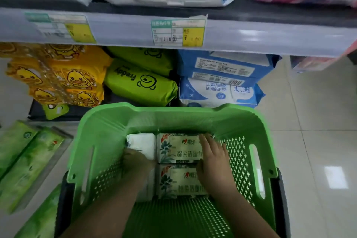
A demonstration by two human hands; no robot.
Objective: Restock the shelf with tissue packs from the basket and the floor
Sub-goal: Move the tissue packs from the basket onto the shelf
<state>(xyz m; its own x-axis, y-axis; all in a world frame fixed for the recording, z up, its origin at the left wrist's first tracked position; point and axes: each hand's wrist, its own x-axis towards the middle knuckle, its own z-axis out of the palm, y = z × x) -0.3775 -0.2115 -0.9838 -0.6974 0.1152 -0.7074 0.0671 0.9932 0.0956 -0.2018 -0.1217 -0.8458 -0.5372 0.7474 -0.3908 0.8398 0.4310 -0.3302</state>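
Floral tissue packs [179, 149] lie at the far end of the green basket [104, 133], right hand [214, 162] flat on them, left hand [138, 162] blurred, grip unclear; green packs [25, 162] remain on floor, so restocking looks largely undone.

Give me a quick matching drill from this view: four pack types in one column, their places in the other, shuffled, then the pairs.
Things:
1. floral packs
2. duck packs
3. lime Freddy packs
4. long green packs

Places:
A. bottom shelf, left end
B. floor, left of the basket
C. in the basket, under the hands
D. bottom shelf, between yellow and blue packs

Pairs: 1-C, 2-A, 3-D, 4-B
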